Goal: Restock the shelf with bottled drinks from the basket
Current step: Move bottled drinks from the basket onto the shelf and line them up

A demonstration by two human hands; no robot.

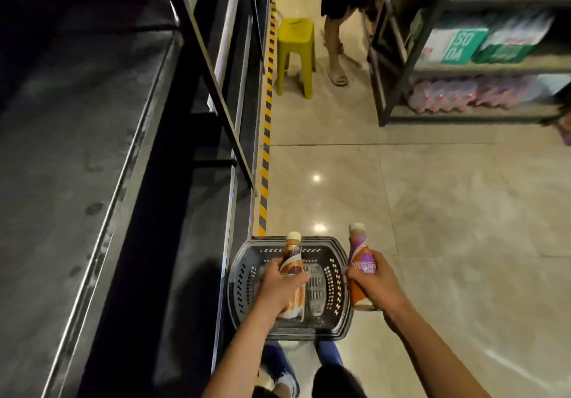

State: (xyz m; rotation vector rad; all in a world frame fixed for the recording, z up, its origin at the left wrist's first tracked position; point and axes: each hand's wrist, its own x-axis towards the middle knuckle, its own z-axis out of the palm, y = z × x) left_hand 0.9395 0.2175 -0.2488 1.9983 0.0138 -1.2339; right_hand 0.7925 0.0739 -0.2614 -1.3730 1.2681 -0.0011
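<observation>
The long dark metal shelf [77,150] on the left hadn't got either bottle yet, so the actual shelving was all left to do; the dark grey slotted plastic basket [336,248] sat on the floor beside it. The brown-and-orange plastic bottle [292,258] hung over the basket and the purple-and-orange plastic bottle [360,258] just past its right rim, both roughly upright with pale caps tipped away. The left hand [279,286] and right hand [375,280] were each wrapped round a bottle's middle.

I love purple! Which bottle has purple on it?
The purple-and-orange plastic bottle in the right hand; the left hand holds a brown-and-orange plastic bottle.
</observation>
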